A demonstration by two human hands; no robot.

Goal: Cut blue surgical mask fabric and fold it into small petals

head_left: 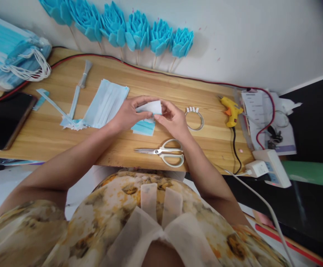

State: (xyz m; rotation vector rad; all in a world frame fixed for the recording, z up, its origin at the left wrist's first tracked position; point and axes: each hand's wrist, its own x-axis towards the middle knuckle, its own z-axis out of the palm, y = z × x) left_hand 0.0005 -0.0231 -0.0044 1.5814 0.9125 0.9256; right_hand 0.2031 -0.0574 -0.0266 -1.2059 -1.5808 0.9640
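A small piece of white and pale blue mask fabric [149,107] is pinched between both hands above the wooden table. My left hand [132,113] grips its left side, thumb in front. On its right edge the thumb and fingers of my right hand [173,118] close. Just below lies a light blue cut piece [145,128]. Several pleated mask sheets [106,102] rest left of my left hand. Scissors [161,151] with cream handles lie near the front edge, close to my right wrist. A tape ring [202,121] with white strips on its rim sits to the right.
Blue fabric flowers [137,31] on sticks lean against the wall. A bag of masks [8,52] and a phone [7,120] are at left, with cut strips [74,104] nearby. At right are a yellow glue gun [230,110], papers [254,105] and a power strip [274,168].
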